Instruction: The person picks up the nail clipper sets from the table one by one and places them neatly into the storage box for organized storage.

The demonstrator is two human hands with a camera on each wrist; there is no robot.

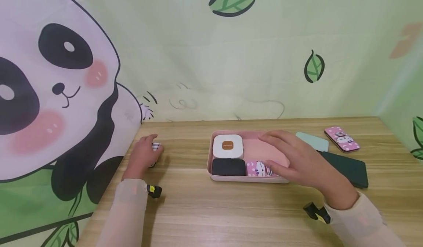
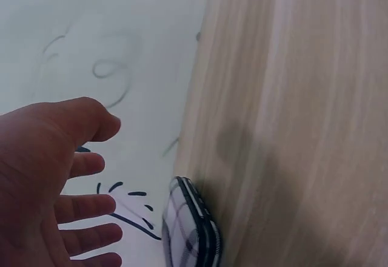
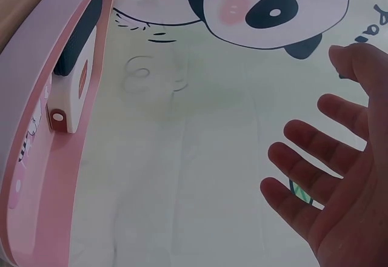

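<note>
A pink tray (image 1: 250,179) holds a white square case (image 1: 227,146), a black case (image 1: 228,167) and a pink patterned case (image 1: 259,168). Above the tray's right side hovers the right hand (image 1: 297,160), fingers spread and holding nothing; the right wrist view shows this hand (image 3: 339,158) beside the tray (image 3: 57,200). At the left, the other hand (image 1: 143,155) hangs over a plaid case (image 1: 156,146), partly hiding it. In the left wrist view that hand (image 2: 54,182) has its fingers apart, with a gap between it and the plaid case (image 2: 189,230).
Right of the tray lie a light green flat item (image 1: 313,141), a dark green flat item (image 1: 347,169) and another pink patterned case (image 1: 342,139) on the wooden table (image 1: 231,214). A curtain with a panda and leaves (image 1: 185,56) stands behind the table and along its sides.
</note>
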